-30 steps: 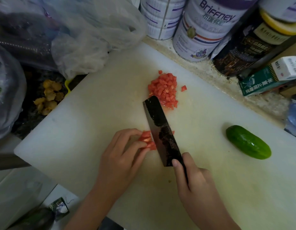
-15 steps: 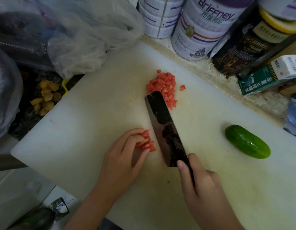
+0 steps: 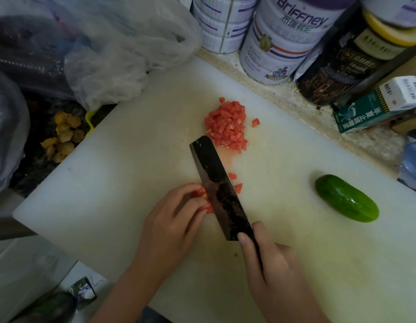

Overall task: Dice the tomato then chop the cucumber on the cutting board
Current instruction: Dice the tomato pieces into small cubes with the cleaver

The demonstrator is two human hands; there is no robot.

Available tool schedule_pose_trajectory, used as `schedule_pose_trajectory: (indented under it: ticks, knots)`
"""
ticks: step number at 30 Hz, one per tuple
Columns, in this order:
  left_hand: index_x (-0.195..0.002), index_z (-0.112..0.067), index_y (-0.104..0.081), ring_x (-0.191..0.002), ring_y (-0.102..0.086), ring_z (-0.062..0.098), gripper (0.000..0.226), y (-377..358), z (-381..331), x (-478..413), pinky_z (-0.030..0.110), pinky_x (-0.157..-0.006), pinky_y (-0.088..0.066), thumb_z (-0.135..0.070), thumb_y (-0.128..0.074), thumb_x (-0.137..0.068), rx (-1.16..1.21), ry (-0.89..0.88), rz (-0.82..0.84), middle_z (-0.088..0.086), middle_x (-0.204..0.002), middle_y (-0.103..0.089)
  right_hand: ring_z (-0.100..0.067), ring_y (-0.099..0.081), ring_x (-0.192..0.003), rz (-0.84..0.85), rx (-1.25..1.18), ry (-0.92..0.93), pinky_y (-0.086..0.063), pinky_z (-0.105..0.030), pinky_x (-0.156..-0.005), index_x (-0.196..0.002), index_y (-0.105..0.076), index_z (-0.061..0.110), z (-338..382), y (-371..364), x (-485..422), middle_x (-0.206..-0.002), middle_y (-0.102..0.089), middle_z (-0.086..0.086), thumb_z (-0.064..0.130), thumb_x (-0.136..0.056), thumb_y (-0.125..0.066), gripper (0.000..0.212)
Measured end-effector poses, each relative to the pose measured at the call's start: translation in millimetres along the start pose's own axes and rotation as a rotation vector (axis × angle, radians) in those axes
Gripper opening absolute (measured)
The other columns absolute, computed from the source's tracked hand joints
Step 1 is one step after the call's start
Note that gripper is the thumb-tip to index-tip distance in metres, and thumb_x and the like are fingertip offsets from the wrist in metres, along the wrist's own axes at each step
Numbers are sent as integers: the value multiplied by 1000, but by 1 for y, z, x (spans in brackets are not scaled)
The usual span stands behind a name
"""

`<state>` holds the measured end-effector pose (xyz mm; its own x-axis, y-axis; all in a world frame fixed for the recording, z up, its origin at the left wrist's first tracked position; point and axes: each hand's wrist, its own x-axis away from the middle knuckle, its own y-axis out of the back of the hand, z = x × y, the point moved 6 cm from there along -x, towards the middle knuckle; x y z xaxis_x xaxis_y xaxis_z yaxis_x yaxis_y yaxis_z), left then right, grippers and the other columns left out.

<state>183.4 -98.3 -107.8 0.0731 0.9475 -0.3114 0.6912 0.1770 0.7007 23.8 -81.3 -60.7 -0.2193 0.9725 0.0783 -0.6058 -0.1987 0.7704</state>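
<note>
Back against the last tomato strips (image 3: 206,206), the knife (image 3: 222,190) bites again. The right hand (image 3: 272,271) is clamped on its handle and the left hand (image 3: 172,220) pins them with curled fingers. 1 diced pile (image 3: 226,124) sits mid-board — dicing looks nearly done. The cucumber (image 3: 347,198) lies whole at the right of the cutting board (image 3: 109,183).

head view | looks steeply down, close | over cutting board (image 3: 132,183), counter edge behind

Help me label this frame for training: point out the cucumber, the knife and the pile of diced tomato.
cucumber (image 3: 347,198): head view, middle of its green skin.
knife (image 3: 218,190): head view, flat of the dark blade.
pile of diced tomato (image 3: 226,123): head view, centre of the heap.
</note>
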Motion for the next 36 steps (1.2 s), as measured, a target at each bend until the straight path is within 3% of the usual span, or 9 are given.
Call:
schedule_pose_trajectory:
  ticks: [9, 13, 17, 21, 23, 28, 32, 34, 36]
  knots:
    - [-96, -5, -71, -104, -62, 17, 16, 1, -1, -2, 30, -86, -53, -18, -61, -94, 13, -3, 4, 6, -113, -64, -2, -21, -34, 4, 117, 2, -9, -8, -38, -89, -41, 25, -1, -4, 0, -48, -19, 18, 36, -94, -39, 12]
    - [-97, -5, -73, -106, -62, 19, 14, 2, -2, -4, 32, -89, -52, -14, -64, -92, 18, -12, 0, 7, -113, -64, -6, -19, -37, 14, 204, -2, -14, -19, -37, -90, -40, 23, 1, -7, -1, -51, -23, 15, 45, -100, -24, 29]
    - [-95, -2, -73, -109, -62, 24, 12, 1, -3, -4, 34, -92, -51, -10, -65, -89, 25, -16, -7, 11, -112, -64, -9, -18, -36, 5, 258, -21, -15, -18, -34, -90, -44, 20, 4, -9, -2, -53, -20, 15, 46, -101, -16, 40]
    - [-94, -1, -73, -110, -61, 25, 11, 0, -1, -4, 33, -94, -49, -8, -66, -88, 51, -2, -1, 12, -111, -64, -17, -28, -28, -1, 327, -17, -14, -21, -33, -93, -48, 16, 6, -12, -1, -51, -23, 11, 42, -101, -17, 41]
    - [-94, -1, -73, -109, -61, 26, 12, 0, -1, -5, 33, -94, -49, -8, -66, -88, 57, -1, 2, 12, -110, -64, -17, -23, -29, -10, 352, -29, -10, -19, -34, -94, -48, 15, 5, -15, 1, -45, -30, 8, 41, -101, -16, 42]
    - [-94, -1, -73, -101, -61, 27, 12, 0, 0, -4, 31, -90, -49, -9, -67, -88, 55, 17, 10, 11, -108, -64, -22, -40, -24, -38, 492, -68, -24, -24, -24, -97, -48, 13, 8, -25, 1, -43, -47, 1, 36, -102, -10, 45]
    - [-96, -2, -73, -99, -61, 27, 13, -1, 2, -3, 32, -86, -49, -10, -68, -87, 51, 29, 23, 10, -109, -64, -23, -39, -22, -35, 510, -50, -22, -21, -24, -96, -61, 7, 14, -30, -4, -39, -45, -2, 29, -100, -25, 42]
    - [-95, -3, -73, -97, -61, 26, 12, -1, 2, -3, 31, -85, -49, -10, -68, -86, 50, 32, 17, 9, -108, -64, -23, -40, -22, -7, 506, -31, -18, -21, -28, -98, -50, 9, 19, -30, -16, -36, -44, -1, 26, -88, -39, 23]
    - [-96, -3, -72, -97, -60, 26, 13, -1, 2, -2, 32, -83, -49, -10, -68, -86, 53, 29, 15, 8, -108, -63, -22, -40, -22, -33, 527, 2, -12, -21, -35, -97, -46, 8, 22, -32, -31, -35, -43, 0, 21, -85, -55, 20]
